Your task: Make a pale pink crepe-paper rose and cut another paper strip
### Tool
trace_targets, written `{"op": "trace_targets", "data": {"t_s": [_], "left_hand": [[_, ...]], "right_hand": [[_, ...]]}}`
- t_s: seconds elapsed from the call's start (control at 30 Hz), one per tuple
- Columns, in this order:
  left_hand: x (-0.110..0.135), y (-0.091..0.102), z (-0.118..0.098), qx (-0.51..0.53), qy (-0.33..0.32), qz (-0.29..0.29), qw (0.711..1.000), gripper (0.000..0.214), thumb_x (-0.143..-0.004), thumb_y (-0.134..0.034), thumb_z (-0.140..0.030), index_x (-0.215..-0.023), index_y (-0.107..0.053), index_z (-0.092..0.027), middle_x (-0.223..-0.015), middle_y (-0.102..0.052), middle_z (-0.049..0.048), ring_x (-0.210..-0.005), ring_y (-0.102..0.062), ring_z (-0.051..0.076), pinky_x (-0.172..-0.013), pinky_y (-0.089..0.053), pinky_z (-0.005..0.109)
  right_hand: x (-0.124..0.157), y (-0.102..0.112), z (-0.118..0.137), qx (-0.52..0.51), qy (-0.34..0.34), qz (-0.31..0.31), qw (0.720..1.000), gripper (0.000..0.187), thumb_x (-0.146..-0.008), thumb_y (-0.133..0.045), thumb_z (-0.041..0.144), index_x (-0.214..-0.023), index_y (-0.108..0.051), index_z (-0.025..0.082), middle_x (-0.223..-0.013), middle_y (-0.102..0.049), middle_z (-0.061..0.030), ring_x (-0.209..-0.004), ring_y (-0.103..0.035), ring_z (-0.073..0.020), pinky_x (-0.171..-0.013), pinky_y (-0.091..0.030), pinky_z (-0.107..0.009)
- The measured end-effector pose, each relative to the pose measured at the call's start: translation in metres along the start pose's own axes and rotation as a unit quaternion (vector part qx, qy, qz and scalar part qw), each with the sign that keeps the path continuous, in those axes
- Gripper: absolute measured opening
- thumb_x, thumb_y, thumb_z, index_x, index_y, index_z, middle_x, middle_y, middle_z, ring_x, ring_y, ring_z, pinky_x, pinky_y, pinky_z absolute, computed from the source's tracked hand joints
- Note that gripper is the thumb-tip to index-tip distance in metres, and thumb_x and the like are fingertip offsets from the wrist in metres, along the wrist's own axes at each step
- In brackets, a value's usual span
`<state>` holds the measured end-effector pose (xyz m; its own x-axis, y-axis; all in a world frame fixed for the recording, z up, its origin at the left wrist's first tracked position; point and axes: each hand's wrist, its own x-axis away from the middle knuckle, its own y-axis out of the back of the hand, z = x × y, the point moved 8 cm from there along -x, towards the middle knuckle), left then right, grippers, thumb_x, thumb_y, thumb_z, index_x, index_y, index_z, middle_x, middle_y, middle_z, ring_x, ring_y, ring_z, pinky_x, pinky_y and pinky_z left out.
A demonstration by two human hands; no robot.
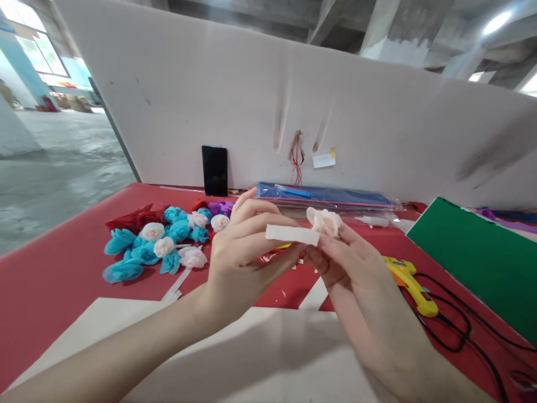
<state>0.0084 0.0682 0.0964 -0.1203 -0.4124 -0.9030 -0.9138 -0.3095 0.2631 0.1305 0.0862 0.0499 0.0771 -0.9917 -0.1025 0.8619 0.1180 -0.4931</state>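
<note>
My left hand (247,246) and my right hand (356,268) meet in front of me over the red table. Between them stretches a short white paper strip (291,234), its left end pinched by my left fingers. A pale pink paper flower (325,221) sits at the strip's right end, held in the closed fingers of my right hand. The base of the flower is hidden behind my fingers. A large white sheet (268,352) lies below both hands.
Blue, white, red and purple paper flowers (178,229) are heaped at the left. A yellow glue gun (413,285) with a black cord lies at the right beside a green board (478,268). A black phone (215,170) leans on the white partition (235,84).
</note>
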Motion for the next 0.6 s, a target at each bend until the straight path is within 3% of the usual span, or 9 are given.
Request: {"op": "trace_targets", "data": {"t_s": [0.17,0.3,0.4,0.5,0.6], "left_hand": [[-0.002,0.0,0.0,-0.003,0.002,-0.002,1.0,0.018,-0.075,-0.068,-0.008,-0.075,-0.069,-0.026,-0.076,-0.074,0.0004,-0.077,-0.062,0.019,-0.101,-0.036,0.047],[0.0,0.0,0.002,0.043,0.035,-0.013,0.998,0.018,-0.074,-0.068,-0.008,-0.074,-0.07,-0.025,-0.068,-0.069,-0.0011,-0.074,-0.058,0.018,-0.093,-0.042,0.04],[0.005,-0.003,0.013,0.132,0.152,-0.021,0.979,0.016,-0.076,-0.068,-0.011,-0.078,-0.071,-0.026,-0.076,-0.069,-0.0015,-0.081,-0.059,0.018,-0.081,-0.047,0.032],[0.013,-0.013,0.025,0.228,0.301,-0.005,0.926,0.015,-0.075,-0.07,-0.013,-0.081,-0.072,-0.027,-0.083,-0.073,-0.0043,-0.079,-0.064,0.014,-0.07,-0.05,0.023],[0.018,-0.026,0.03,0.292,0.395,0.036,0.87,0.005,-0.077,-0.071,-0.021,-0.072,-0.072,-0.023,-0.068,-0.071,-0.0048,-0.063,-0.062,0.01,-0.058,-0.047,0.017]], "right_hand": [[0.0,-0.001,0.0,0.001,-0.006,0.0,1.0,0.005,-0.078,-0.07,0.021,-0.08,-0.067,0.021,-0.082,-0.066,0.0016,-0.076,-0.062,-0.0092,-0.066,-0.053,-0.017],[0.001,0.001,0.002,0.003,0.008,-0.012,1.0,0.008,-0.076,-0.072,0.02,-0.083,-0.067,0.021,-0.081,-0.068,0.0024,-0.075,-0.063,-0.008,-0.069,-0.054,-0.015],[0.001,0.004,0.005,0.015,0.019,-0.035,0.999,0.013,-0.075,-0.073,0.019,-0.086,-0.066,0.021,-0.08,-0.069,0.0028,-0.073,-0.064,-0.0077,-0.067,-0.055,-0.014],[0.001,0.006,0.009,0.023,0.036,-0.057,0.997,0.023,-0.072,-0.074,0.018,-0.092,-0.063,0.021,-0.076,-0.069,0.0034,-0.068,-0.064,-0.0081,-0.061,-0.055,-0.015],[-0.001,0.007,0.014,0.035,0.062,-0.066,0.995,0.03,-0.07,-0.075,0.016,-0.095,-0.062,0.023,-0.074,-0.07,0.0045,-0.062,-0.065,-0.0079,-0.057,-0.056,-0.016]]}}
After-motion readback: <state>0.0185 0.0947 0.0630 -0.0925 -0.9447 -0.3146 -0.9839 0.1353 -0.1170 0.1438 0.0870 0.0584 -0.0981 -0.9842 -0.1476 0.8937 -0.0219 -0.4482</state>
